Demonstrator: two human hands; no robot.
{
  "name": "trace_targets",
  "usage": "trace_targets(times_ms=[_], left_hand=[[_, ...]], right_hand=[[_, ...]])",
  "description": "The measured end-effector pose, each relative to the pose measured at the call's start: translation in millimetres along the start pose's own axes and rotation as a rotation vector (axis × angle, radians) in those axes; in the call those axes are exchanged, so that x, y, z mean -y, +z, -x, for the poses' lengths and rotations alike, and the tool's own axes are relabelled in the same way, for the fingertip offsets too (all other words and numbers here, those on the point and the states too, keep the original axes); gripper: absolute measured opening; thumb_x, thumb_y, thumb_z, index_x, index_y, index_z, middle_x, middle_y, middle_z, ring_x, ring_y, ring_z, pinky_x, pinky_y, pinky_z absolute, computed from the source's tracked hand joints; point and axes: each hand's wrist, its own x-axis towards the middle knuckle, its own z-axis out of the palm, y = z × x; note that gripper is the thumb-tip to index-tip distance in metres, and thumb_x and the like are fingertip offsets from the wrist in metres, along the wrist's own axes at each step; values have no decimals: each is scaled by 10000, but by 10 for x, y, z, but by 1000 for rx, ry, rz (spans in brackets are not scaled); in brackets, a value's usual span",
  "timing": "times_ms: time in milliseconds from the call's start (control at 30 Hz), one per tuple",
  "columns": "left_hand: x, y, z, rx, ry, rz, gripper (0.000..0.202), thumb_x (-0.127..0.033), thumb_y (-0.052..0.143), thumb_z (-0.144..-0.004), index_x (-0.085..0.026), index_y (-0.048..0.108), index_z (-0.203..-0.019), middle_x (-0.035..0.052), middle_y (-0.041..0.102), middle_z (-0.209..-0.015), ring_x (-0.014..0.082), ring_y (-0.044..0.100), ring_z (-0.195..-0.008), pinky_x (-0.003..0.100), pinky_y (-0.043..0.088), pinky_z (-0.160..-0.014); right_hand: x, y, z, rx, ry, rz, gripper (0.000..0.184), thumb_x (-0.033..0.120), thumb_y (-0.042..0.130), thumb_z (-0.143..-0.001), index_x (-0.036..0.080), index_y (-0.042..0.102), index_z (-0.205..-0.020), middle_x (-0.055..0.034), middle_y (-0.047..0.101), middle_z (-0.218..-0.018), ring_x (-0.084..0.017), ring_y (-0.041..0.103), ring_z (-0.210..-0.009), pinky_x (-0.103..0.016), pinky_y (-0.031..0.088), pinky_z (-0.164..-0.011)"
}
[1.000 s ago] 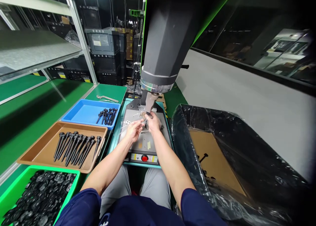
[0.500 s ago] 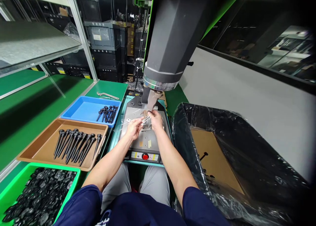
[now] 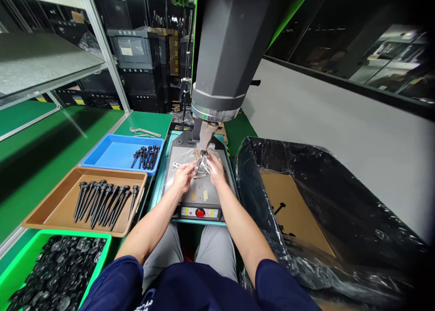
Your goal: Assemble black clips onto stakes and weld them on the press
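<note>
Both hands work at a grey metal base plate (image 3: 185,195), under the tapered metal tip (image 3: 206,136) of a large dark machine head (image 3: 220,52). My left hand (image 3: 184,175) is closed in a pinch at the fixture in the plate's middle; what lies between its fingertips is too small to make out. On the other side is my right hand (image 3: 216,169), its fingers stretched forward and apart beside a small black round part (image 3: 203,153). That part sits just beneath the tip. Clear plastic film around the fixture partly hides the details.
To the left stand a blue tray (image 3: 102,154) and a brown tray (image 3: 54,206) with black stemmed parts, and a green bin (image 3: 106,252) of black discs. A wrench (image 3: 146,132) lies behind. A film-lined box (image 3: 244,179) stands right. A red button (image 3: 200,212) is at the front.
My right hand has drawn slightly back and its fingers have opened from the black part, which now shows under the tip. My left hand stays nearly in place. The view has shifted slightly.
</note>
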Motion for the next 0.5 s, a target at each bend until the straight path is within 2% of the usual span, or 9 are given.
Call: trace_targets(times_ms=[133,300,500], left_hand=[[31,-5,62,21,-3,-9,178,-207,833,-683,-151,677,-747,77,738,-1130,106,696,-771,176,499,-573],[66,-23,127,43,-6,-38,155,-214,817,-716,-148,698,-791,82,748,-1087,131,693,-789,191,502,-605],[72,-19,149,55,-10,-49,142,-200,812,-728,-155,682,-760,70,754,-1073,149,693,-811,180,508,-598]], right_hand=[[-55,-99,65,-40,-32,-1,630,443,794,-662,223,656,-1236,-121,608,-1375,-317,538,-1310,-528,431,-1066],[-33,-164,169,-38,-103,-25,687,447,711,-739,207,554,-1363,-143,554,-1429,-308,520,-1325,-549,403,-1086],[26,-216,249,-80,-82,-56,718,376,724,-685,232,548,-1365,-127,520,-1470,-286,484,-1355,-515,384,-1109]])
